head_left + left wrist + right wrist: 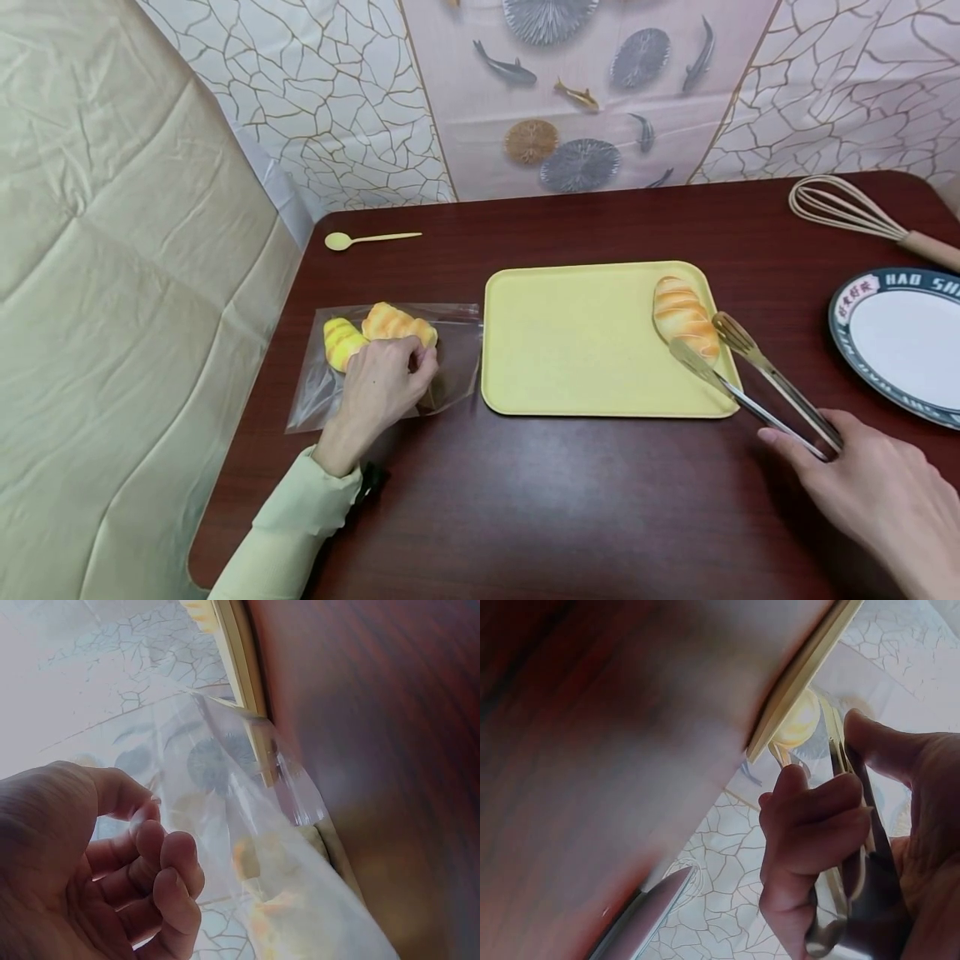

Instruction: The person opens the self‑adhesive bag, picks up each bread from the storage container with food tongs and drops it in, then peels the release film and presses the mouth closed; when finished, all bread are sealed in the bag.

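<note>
My left hand (386,379) pinches the film of a clear plastic bag (457,379), thumb against forefinger. Inside the bag lie a yellow bread roll (341,342) and an orange-yellow one (397,323), partly hidden by the hand. From the left wrist view, the raised bag film (232,780) stretches beside the curled fingers. Metal tongs (791,392) are gripped in my right hand (885,483). Their spread tips stand on either side of a striped bread loaf (684,317), which lies at the right end of a yellow tray (577,342).
A yellow spoon (371,239) lies at the back left of the dark red table (555,500). On the right are a plate with a dark patterned rim (873,379) and a whisk (862,212). Patterned cloth (345,108) hangs behind the table.
</note>
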### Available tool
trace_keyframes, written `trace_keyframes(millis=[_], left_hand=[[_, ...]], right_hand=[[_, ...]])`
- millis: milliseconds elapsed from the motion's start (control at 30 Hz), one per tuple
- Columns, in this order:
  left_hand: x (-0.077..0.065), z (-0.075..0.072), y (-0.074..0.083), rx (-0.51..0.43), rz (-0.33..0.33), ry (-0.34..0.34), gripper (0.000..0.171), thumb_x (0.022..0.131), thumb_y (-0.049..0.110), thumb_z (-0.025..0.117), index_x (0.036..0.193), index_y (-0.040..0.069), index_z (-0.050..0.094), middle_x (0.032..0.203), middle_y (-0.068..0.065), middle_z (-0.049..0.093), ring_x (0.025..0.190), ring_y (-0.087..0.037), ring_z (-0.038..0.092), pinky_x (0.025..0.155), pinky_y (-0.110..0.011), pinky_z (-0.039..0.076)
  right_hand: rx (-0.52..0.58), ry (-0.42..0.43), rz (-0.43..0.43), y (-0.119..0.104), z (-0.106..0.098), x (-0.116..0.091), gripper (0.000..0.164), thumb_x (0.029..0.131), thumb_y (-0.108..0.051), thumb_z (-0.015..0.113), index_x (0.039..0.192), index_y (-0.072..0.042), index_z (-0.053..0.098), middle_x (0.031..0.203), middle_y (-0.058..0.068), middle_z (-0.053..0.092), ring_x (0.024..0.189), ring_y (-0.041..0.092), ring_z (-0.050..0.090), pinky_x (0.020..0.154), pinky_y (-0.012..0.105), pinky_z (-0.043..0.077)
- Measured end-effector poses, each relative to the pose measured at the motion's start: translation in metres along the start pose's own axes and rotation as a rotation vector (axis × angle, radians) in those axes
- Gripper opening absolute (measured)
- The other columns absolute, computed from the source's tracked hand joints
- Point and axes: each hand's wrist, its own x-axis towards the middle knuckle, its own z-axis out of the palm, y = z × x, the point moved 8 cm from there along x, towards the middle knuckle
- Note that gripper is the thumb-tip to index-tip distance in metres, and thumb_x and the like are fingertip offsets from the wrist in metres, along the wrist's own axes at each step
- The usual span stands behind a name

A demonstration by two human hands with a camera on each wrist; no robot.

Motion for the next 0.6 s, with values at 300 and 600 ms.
trace_keyframes(millis=[300,600], left_hand=[[-0.002,-0.002,0.002,0.02,0.021,0.014,0.032,0.095,0.02,0.074,0.066,0.018,0.063,0.056,0.003,0.056,0.05,-0.018,0.05,0.046,-0.032,0.038],[-0.002,-0.003,0.001,0.016,0.002,0.014,0.029,0.096,0.021,0.074,0.069,0.016,0.063,0.057,0.001,0.056,0.051,-0.018,0.05,0.047,-0.031,0.037]], right_hand=[[-0.02,-0.002,-0.005,0.003,0.001,0.004,0.067,0.096,-0.07,0.069,0.114,-0.005,0.064,0.081,0.029,0.065,0.071,0.049,0.06,0.054,0.043,0.034],[-0.029,0.039,-0.03,-0.006,-0.006,0.004,0.063,0.098,-0.066,0.068,0.108,-0.004,0.066,0.076,0.029,0.064,0.07,0.05,0.059,0.055,0.046,0.034]])
